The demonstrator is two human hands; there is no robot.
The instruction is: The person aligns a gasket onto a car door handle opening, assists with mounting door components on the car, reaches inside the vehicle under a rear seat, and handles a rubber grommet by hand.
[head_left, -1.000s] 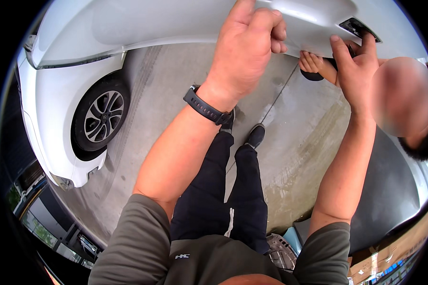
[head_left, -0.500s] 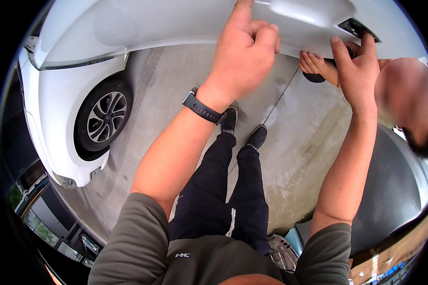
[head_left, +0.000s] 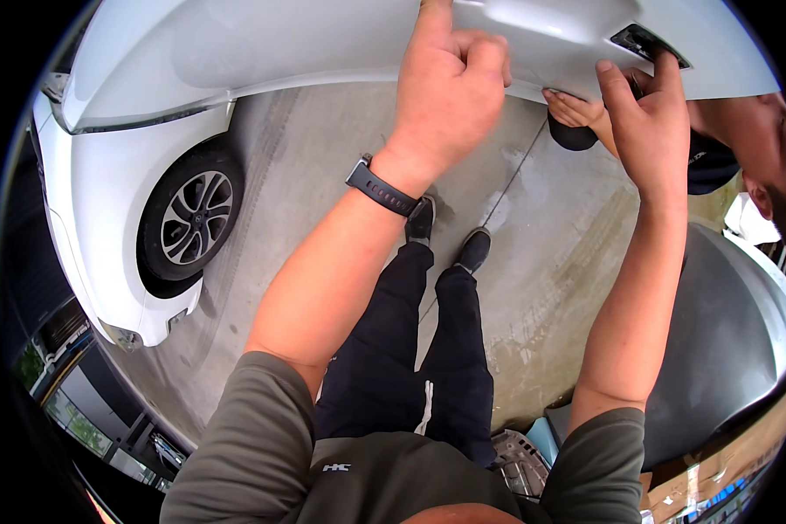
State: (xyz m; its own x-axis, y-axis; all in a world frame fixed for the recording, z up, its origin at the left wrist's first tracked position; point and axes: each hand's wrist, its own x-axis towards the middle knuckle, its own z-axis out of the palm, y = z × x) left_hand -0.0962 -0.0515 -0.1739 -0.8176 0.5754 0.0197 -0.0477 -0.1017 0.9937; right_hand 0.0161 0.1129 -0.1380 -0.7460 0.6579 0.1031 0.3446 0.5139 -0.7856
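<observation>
A white car body panel (head_left: 323, 44) spans the top of the view. My left hand (head_left: 450, 96) is against it with the index finger stretched up; its tip is cut off by the upper edge, and the other fingers are curled with nothing visible in them. Further right, my right hand (head_left: 651, 131) reaches to a dark rectangular opening (head_left: 635, 39) in the panel. Its index fingertip lies at the opening's lower edge, with the thumb spread away from it. Another person's hand (head_left: 576, 109) is at the panel's lower edge, between my two hands.
To the left stands a white car's front end with its wheel (head_left: 196, 218). A person (head_left: 751, 140) leans in at the right. Below them is a dark grey curved panel (head_left: 716, 349), with cardboard (head_left: 716, 472) beneath it. My shoes (head_left: 473, 251) are on the concrete floor (head_left: 323, 175).
My right hand and the opening have shifted slightly left and up in view. The other person's head has moved toward the right edge. My left hand keeps nearly the same pose.
</observation>
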